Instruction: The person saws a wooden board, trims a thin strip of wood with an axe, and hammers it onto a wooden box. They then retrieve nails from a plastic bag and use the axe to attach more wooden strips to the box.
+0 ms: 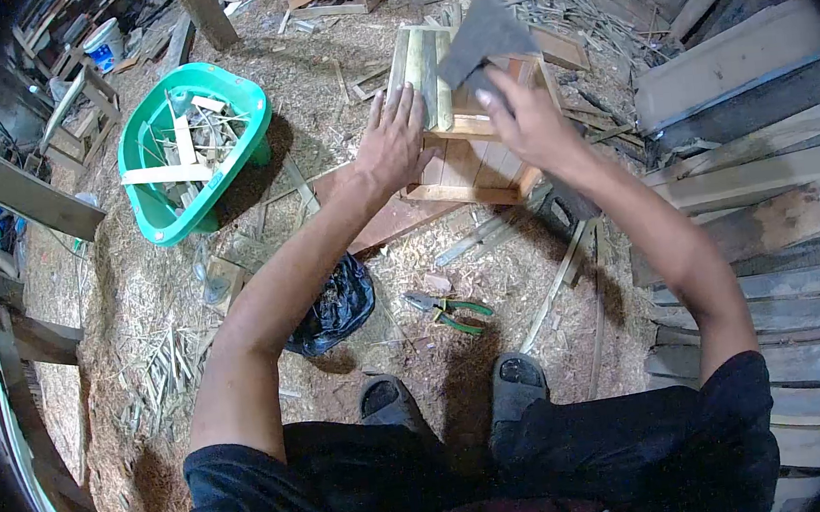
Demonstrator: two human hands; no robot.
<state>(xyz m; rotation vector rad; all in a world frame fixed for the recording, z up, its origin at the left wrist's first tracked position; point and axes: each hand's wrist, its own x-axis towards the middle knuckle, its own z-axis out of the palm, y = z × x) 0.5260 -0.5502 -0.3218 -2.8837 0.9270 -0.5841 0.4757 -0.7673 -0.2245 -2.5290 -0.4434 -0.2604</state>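
Note:
My left hand (392, 149) lies flat on the edge of the pale wooden slats (424, 77), fingers stretched out. These slats run across the top of a small wooden box frame (468, 191), whose inside shows reddish boards. In my closed right hand (527, 118) is a broad-bladed tool (490, 39), its flat, dark grey blade raised over the slats and hiding part of the box. My fingers cover most of its handle. A reddish board (397, 220) rests on the floor under the box's left side.
Pliers (450, 311) with green handles and a black plastic bag (341, 307) lie before my feet. A handsaw (559, 212) is beneath my right forearm. To the left stands a green tub (255, 138) of wood scraps; stacked planks (757, 173) line the right side. Sawdust covers the floor.

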